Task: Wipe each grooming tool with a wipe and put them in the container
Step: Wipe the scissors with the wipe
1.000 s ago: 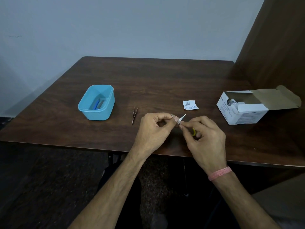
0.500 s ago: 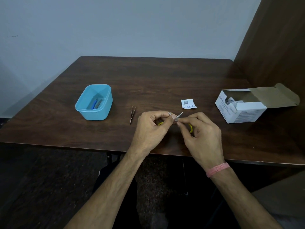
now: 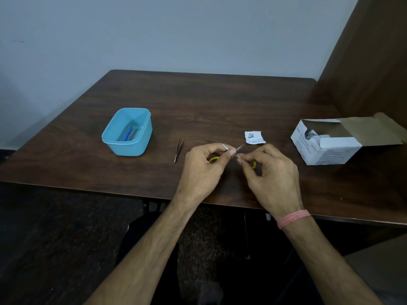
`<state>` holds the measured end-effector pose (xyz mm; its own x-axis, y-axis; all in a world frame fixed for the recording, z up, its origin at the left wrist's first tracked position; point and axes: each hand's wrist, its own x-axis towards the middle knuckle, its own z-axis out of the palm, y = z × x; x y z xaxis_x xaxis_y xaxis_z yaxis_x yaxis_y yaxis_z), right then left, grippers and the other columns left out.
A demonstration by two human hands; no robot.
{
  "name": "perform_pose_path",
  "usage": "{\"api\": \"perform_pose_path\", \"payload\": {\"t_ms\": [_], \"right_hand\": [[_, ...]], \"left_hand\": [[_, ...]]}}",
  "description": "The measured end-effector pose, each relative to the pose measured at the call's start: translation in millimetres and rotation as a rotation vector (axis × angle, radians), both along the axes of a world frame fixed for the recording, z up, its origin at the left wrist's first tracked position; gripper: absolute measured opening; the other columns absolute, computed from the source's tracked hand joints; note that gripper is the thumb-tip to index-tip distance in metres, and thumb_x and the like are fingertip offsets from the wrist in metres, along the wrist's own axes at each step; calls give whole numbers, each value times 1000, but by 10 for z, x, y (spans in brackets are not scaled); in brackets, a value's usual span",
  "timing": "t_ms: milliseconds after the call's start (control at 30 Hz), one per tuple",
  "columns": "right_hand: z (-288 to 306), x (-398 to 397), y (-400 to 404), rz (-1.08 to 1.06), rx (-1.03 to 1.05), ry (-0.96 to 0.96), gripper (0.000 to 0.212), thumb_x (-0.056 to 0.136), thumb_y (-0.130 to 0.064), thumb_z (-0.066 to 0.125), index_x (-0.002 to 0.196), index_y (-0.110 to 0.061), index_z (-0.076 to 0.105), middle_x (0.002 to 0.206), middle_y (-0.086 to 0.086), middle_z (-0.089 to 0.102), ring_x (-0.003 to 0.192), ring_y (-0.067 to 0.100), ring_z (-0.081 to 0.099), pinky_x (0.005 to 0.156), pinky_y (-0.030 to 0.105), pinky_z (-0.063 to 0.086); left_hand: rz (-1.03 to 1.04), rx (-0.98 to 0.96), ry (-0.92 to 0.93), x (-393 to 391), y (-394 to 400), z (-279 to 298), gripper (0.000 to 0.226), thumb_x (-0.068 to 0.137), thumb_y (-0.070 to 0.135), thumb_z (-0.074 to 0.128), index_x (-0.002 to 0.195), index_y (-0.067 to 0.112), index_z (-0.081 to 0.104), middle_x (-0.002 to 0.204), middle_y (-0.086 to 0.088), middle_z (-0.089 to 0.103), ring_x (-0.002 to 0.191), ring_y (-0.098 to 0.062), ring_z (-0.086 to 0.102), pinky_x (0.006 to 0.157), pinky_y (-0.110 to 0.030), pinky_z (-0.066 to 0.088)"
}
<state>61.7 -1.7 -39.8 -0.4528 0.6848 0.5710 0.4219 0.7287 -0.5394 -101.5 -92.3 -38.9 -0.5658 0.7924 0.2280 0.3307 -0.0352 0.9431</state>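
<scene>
Both hands, left point(image 3: 201, 170) and right point(image 3: 269, 175), pinching opened yellow-handled scissors point(image 3: 233, 150) above table point(image 3: 220, 102); tweezers point(image 3: 178, 149) beside blue container point(image 3: 128, 132)

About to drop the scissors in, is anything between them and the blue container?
Only the tweezers lie on the table between the scissors and the container. They are flat, so carrying the scissors over them should clear.

On the table point(image 3: 198, 102), the container point(image 3: 130, 148) stands at the left with 2 tools lying in it. The tweezers point(image 3: 178, 149) lie just right of it. The wipe packet point(image 3: 254, 137) lies right of centre, behind both hands, and the opened box point(image 3: 326, 148) sits at the far right.
</scene>
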Motion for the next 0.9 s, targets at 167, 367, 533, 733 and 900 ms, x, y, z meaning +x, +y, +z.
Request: {"api": "perform_pose_path", "payload": {"t_ms": [167,367,533,733,900], "right_hand": [[9,-123,-45,-8,-45,2,6,93,-23,87,91,-26,82,90,-13,65,68,2,52,65,32,51],[2,-101,30,-34,-81,29,5,93,-29,88,96,-30,85,90,-14,67,64,4,51,67,36,54],[-14,-146,-14,-41,-2,-11,2,94,-25,87,95,-25,85,93,-12,69,71,2,53,65,25,41],[12,-16,139,47,76,-65,6,97,-26,84,103,-27,88,95,-12,69,77,8,66,67,27,50],[11,-32,100,86,192,-94,8,101,-17,79,104,-20,86,94,-7,67,73,20,69,59,40,58]], "left_hand": [[2,-5,1,-20,14,-10,11,103,25,82,94,25,89,96,13,85,80,-1,70,78,-23,52],[24,14,-10,-5,4,-10,14,105,23,80,95,21,90,98,15,86,80,-7,74,78,-28,54],[49,1,22,23,25,-16,14,105,23,80,95,22,90,101,14,86,88,-8,78,86,-33,61],[88,-9,-13,56,21,23,15,104,25,80,94,24,91,92,18,84,64,-6,61,67,-26,51],[103,-37,22,95,18,60,19,106,23,79,91,18,90,55,23,61,52,2,49,58,-13,37]]}}
